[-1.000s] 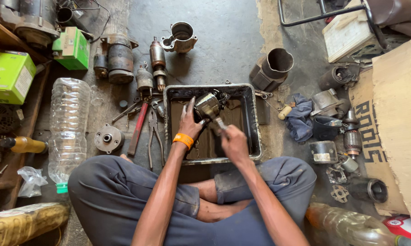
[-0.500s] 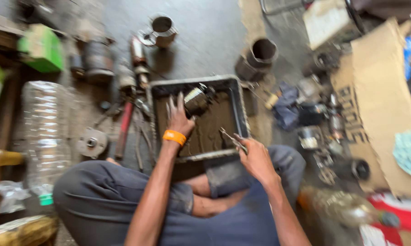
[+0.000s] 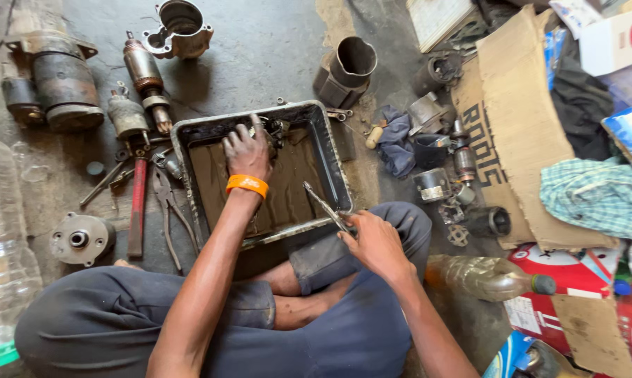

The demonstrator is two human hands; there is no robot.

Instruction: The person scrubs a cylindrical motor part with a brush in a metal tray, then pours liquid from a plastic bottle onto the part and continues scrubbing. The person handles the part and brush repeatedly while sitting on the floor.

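Seated cross-legged on the workshop floor, my right hand [image 3: 375,241] grips a thin metal tool [image 3: 324,206], its tip angled over the near rim of the metal tray [image 3: 333,164], likely to keep grime off the floor. Farther in, my left hand [image 3: 246,150], an orange wristband [image 3: 247,185] at the wrist, closes over a greasy metal part [image 3: 277,128] at the tray's far end, steadying it. Pliers [image 3: 165,210] lie left of the tray, within reach; beyond stand a motor body [image 3: 60,77] and a steel sleeve [image 3: 351,63].
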